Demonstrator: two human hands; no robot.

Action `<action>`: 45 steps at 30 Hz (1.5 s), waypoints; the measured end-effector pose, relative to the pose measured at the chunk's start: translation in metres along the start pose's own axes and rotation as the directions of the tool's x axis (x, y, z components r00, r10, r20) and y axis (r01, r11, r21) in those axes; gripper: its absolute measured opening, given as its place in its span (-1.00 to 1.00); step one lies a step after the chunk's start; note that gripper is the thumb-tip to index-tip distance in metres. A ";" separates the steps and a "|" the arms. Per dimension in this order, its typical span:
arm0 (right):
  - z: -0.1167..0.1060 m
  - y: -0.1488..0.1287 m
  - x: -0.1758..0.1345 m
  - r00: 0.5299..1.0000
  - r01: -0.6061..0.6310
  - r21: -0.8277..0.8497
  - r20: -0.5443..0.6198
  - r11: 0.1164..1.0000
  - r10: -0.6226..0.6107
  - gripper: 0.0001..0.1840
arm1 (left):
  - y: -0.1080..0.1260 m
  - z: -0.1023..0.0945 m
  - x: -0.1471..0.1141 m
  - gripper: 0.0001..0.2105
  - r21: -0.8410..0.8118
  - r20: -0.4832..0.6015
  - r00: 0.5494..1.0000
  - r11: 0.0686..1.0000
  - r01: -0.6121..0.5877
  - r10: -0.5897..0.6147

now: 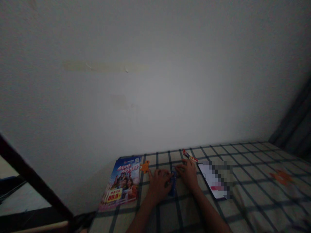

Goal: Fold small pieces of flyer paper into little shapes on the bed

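Blue paper (172, 190) looks partly folded between left hand (159, 183) and right hand (189, 173), fingers bent, grip unclear; one narrow strip (191, 157) lies beyond, flyers (122, 181) lie stacked flat

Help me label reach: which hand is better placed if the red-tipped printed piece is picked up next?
Probably the right hand: it lies close to the red-tipped printed piece, while the left hand sits farther off, between the blue piece and the flyers.
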State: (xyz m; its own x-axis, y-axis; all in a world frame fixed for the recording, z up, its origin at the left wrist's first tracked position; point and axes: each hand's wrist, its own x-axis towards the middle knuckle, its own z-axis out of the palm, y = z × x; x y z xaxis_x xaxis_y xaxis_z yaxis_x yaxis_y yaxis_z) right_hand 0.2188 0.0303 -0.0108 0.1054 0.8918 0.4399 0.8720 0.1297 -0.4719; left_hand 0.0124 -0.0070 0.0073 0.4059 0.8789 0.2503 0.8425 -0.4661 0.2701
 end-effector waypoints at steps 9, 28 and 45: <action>-0.001 -0.005 0.004 1.000 -0.021 -0.029 -0.005 0.999 0.021 -0.90 | 0.004 -0.007 -0.001 -0.62 0.003 0.018 1.000 1.000 0.013 -0.013; -0.013 0.002 -0.001 0.984 0.042 -0.069 0.176 0.997 -0.030 -0.72 | 0.005 -0.009 -0.002 -0.64 -0.018 0.008 1.000 1.000 0.018 -0.017; -0.019 -0.001 -0.015 0.978 0.068 -0.095 0.205 0.993 -0.047 -0.49 | 0.003 -0.004 -0.003 -0.63 -0.004 -0.029 0.999 1.000 -0.016 0.016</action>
State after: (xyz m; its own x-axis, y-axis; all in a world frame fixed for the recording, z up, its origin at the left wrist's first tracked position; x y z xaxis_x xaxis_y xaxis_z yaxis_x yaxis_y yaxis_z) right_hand 0.2255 0.0081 -0.0022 -0.0363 0.9546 0.2955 0.9185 0.1484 -0.3664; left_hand 0.0126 -0.0115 0.0112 0.4089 0.8681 0.2814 0.8343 -0.4806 0.2702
